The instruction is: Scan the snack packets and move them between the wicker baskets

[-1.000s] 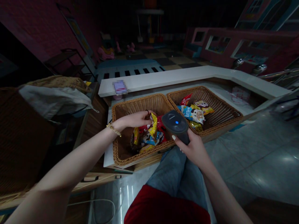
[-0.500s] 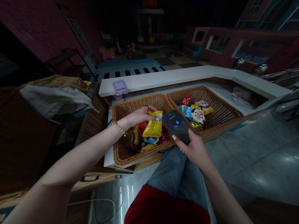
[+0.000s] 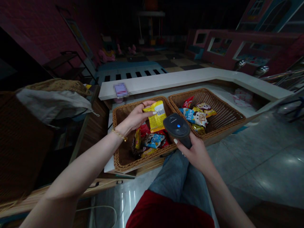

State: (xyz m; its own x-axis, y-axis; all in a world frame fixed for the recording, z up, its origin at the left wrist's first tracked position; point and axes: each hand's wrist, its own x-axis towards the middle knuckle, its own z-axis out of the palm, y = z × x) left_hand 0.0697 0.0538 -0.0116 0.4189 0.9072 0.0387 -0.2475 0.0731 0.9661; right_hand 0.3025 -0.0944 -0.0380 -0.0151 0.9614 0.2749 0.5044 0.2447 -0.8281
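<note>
My left hand [image 3: 140, 116] pinches a yellow snack bag [image 3: 156, 122] by its edge, above the left wicker basket [image 3: 121, 161]. A printed barcode on the bag faces up. My right hand [image 3: 196, 148] is wrapped round the handle of a black barcode scanner [image 3: 177, 126], whose blue light is lit. The scanner's head is close to the yellow bag's right side. Beneath the bag, several snack packets lie in the left basket, among them a blue packet [image 3: 154, 140] and red and yellow ones.
The right wicker basket [image 3: 228, 115] holds more packets, including a blue-and-white bag [image 3: 194, 117] and a red one [image 3: 188, 102]. A white raised ledge [image 3: 175, 77] runs behind both baskets. At left, a whitish cloth [image 3: 54, 101] lies on a cabinet.
My left hand has lifted the yellow bag slightly and turned it, so the barcode now shows. More of the blue packet underneath is visible. The scanner has hardly moved.
</note>
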